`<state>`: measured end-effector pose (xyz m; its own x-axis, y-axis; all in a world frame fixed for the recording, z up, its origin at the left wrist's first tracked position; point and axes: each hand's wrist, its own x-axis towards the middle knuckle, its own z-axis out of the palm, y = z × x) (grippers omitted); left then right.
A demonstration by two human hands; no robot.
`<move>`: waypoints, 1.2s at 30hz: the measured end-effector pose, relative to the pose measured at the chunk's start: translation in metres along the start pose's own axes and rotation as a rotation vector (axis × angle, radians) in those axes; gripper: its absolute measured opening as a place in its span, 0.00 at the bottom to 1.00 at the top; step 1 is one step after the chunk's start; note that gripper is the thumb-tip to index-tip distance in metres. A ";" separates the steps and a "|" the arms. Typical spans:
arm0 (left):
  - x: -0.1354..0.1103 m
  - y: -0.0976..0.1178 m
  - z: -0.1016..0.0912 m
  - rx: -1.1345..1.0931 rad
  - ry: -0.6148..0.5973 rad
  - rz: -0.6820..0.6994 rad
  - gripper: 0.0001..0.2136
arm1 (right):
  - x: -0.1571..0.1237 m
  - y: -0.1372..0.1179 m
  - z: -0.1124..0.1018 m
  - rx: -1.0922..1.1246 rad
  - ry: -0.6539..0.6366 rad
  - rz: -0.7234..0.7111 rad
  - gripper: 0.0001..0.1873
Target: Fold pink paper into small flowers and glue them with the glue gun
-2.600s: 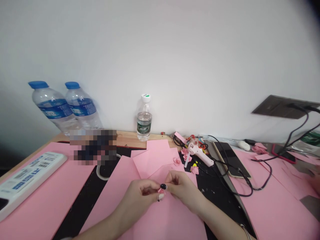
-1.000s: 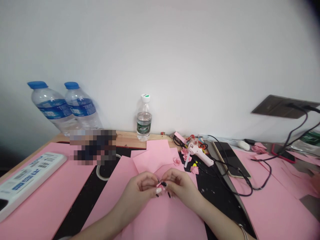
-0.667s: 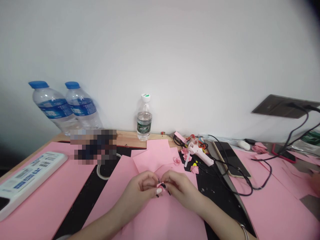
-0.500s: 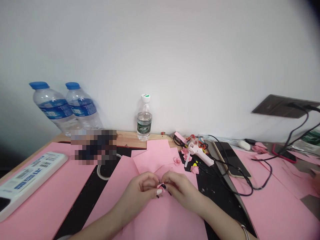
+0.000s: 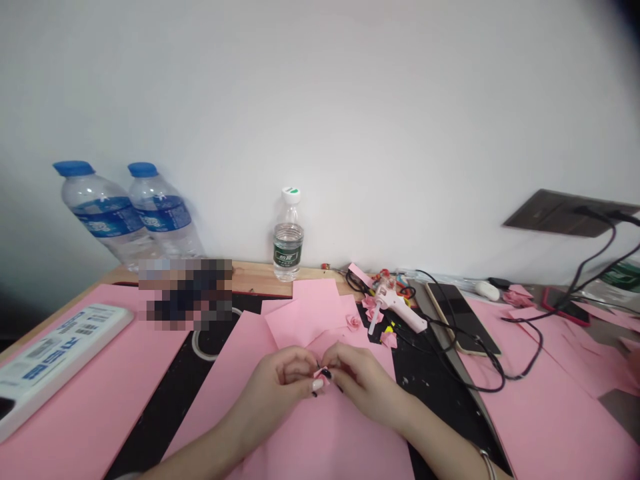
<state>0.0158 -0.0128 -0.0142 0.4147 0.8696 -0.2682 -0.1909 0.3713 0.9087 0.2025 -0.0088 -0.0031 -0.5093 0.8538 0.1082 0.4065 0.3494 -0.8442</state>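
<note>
My left hand (image 5: 277, 390) and my right hand (image 5: 363, 387) meet above a large pink paper sheet (image 5: 320, 440). Between their fingertips they pinch a small pink paper piece (image 5: 321, 373), which is mostly hidden by my fingers, so its exact shape cannot be made out. Beyond my hands, small pink paper roses (image 5: 353, 323) lie on and beside the overlapping pink sheets (image 5: 305, 313). The nearest rose is a short way above my right hand.
A pink-and-white glue gun (image 5: 395, 308) lies among black cables beside a black phone (image 5: 463, 319). A white power strip (image 5: 60, 353) rests on pink paper at left. Water bottles (image 5: 287, 235) and a tape roll (image 5: 207, 347) are nearby. Another person's hand (image 5: 635, 367) shows at the right edge.
My fingertips have drawn closer around the small pink piece since the earliest frame, hiding more of it. My hands stay in about the same place above the sheet.
</note>
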 end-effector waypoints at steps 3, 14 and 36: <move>0.000 0.000 0.000 -0.004 -0.003 0.004 0.10 | 0.000 -0.001 0.000 -0.006 0.002 0.001 0.10; -0.001 0.001 0.001 0.005 0.008 0.010 0.09 | 0.000 -0.003 0.001 -0.013 0.010 0.013 0.09; 0.001 0.003 0.000 -0.094 0.066 0.059 0.13 | 0.002 -0.003 0.008 0.069 0.120 0.052 0.09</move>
<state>0.0157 -0.0112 -0.0112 0.3417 0.9090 -0.2387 -0.2967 0.3454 0.8903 0.1942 -0.0117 -0.0049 -0.3927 0.9115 0.1224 0.3748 0.2801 -0.8838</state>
